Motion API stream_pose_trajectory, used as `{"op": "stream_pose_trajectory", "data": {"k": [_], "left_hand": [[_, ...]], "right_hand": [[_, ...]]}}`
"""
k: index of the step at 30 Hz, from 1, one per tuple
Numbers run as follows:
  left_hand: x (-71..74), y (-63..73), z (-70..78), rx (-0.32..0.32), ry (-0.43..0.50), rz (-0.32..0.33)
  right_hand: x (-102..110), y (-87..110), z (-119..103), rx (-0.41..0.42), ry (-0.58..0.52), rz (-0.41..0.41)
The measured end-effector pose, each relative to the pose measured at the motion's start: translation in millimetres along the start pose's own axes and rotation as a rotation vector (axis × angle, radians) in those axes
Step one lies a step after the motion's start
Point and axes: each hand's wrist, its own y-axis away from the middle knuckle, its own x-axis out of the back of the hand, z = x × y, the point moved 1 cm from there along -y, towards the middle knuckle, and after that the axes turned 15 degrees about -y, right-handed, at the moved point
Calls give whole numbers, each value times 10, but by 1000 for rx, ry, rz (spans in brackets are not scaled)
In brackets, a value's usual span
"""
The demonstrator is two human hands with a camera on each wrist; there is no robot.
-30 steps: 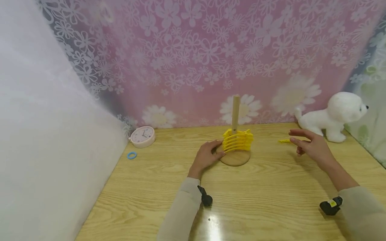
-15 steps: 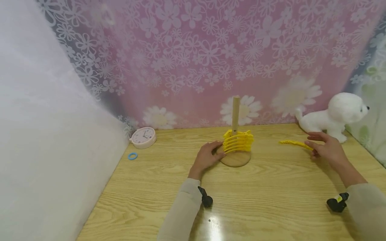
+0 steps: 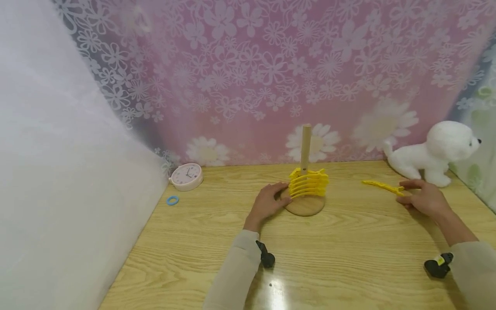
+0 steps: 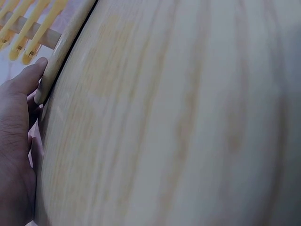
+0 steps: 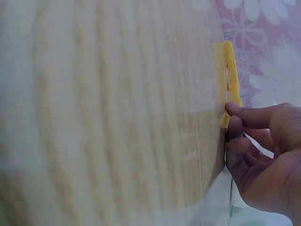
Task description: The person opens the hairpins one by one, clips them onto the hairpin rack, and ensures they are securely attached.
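Observation:
A wooden stand (image 3: 305,206) with a round base and an upright post holds several curved yellow plastic pieces (image 3: 308,184), stacked around the post. At the base's left edge, my left hand (image 3: 267,202) grips the rim. The left wrist view shows the thumb of this left hand (image 4: 16,117) against the rim. To the right, a single slim yellow plastic piece (image 3: 381,185) lies low over the table. My right hand (image 3: 426,199) pinches its near right end between thumb and fingers. In the right wrist view, the same yellow piece (image 5: 231,70) extends beyond the fingertips.
A white toy dog (image 3: 430,153) stands at the back right, just behind the right hand. At the back left are a pink clock (image 3: 187,176) and a blue ring (image 3: 172,200). A flowered curtain (image 3: 252,77) borders the back of the wooden table (image 3: 329,258).
The right hand has shifted right and slightly down along the single yellow piece to its near end, and the piece has turned a little. The left hand stays at the stand's base.

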Motion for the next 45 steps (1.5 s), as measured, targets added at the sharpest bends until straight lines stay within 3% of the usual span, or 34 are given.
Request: {"op": "stream_pose_trajectory", "data": {"k": [4,8,12,19,28,36,45], "left_hand": [[-6,-9,-6,-5,-6,4],[-8,-14,-9,-1,1,4],[-9,-12,-4,5,2,-3],[-26,-6,5,6,-8,-11],[-24,-16,1,17,-14,-17],[-27,-19,-11,24,-18,-17],[-18,-23,0,-5,-12,-3]], "right_hand": [[0,22,-24,-26,-15,10],[-32,32,-15,-55,-171,-2],[-59,52,11,-32,-291,-16],[-105,104,-14,21,-318,3],[-239,119,-418,90,-326,76],[-429,107,-811,166,-439,191],[-683,42,-1120,210,-549,222]]}}
